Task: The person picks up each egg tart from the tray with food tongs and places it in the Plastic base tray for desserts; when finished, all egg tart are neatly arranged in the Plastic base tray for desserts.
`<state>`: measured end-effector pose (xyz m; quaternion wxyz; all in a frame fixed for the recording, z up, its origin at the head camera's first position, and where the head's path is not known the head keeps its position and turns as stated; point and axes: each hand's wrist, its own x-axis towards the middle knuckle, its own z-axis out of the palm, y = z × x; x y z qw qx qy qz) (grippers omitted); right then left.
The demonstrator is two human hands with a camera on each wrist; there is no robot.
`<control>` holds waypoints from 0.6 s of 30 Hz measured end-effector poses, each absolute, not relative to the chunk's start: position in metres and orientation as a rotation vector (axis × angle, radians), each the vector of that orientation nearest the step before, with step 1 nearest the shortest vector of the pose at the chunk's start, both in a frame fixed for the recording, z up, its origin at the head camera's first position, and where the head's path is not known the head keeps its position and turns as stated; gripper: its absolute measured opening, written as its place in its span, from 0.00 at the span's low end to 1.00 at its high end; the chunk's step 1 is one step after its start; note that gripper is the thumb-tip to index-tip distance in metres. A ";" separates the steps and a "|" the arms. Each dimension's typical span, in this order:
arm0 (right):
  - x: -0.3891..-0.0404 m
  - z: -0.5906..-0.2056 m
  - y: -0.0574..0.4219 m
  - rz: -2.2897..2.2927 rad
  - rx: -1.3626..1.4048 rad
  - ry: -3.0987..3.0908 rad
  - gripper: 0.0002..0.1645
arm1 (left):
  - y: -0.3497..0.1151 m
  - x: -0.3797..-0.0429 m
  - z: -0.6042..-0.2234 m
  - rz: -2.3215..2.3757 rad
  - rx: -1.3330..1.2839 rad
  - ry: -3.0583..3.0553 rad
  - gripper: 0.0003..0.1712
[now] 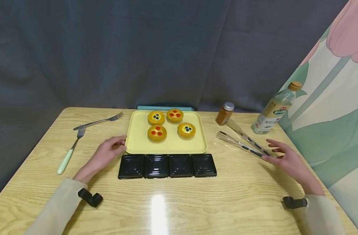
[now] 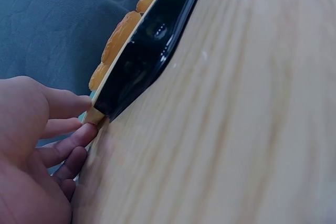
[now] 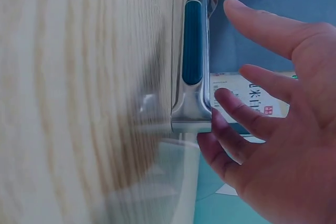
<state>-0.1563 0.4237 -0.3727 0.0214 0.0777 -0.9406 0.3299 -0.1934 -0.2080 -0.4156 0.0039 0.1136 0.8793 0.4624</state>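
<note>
Beside the left edge of a pale yellow tray (image 1: pixel 170 147) is my left hand (image 1: pixel 111 147), its thumb and fingertips touching the rim. Several small tarts (image 1: pixel 157 133) topped with red or blue dots sit on this tray. In front of it lies a black plastic container (image 1: pixel 156 166) with several square compartments. My right hand (image 1: pixel 287 160) lies at the handle end of a pair of metal tongs (image 1: pixel 246 148); its fingers are spread. The right wrist view shows the fingertips by the end of the tongs (image 3: pixel 192 43), not wrapped round them.
Two forks, one all metal (image 1: pixel 99 122) and one with a light green handle (image 1: pixel 65 161), lie at the left. A small brown jar (image 1: pixel 224 114) and a clear labelled bottle (image 1: pixel 271 112) stand at the back right. A teal strip (image 1: pixel 165 108) lies behind the tray.
</note>
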 end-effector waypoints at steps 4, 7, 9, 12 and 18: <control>-0.163 -0.375 0.424 1.072 0.227 -2.964 0.45 | -0.207 -0.193 -0.416 1.453 0.349 2.760 0.30; -0.168 -0.377 0.424 1.063 0.214 -2.999 0.45 | -0.207 -0.193 -0.417 1.455 0.340 2.762 0.30; -0.172 -0.379 0.423 1.042 0.210 -3.012 0.45 | -0.208 -0.193 -0.417 1.456 0.333 2.762 0.30; -0.177 -0.381 0.421 1.002 0.217 -3.023 0.45 | -0.208 -0.193 -0.418 1.459 0.331 2.762 0.30; -0.186 -0.382 0.412 0.940 0.245 -3.018 0.44 | -0.207 -0.194 -0.418 1.460 0.336 2.771 0.30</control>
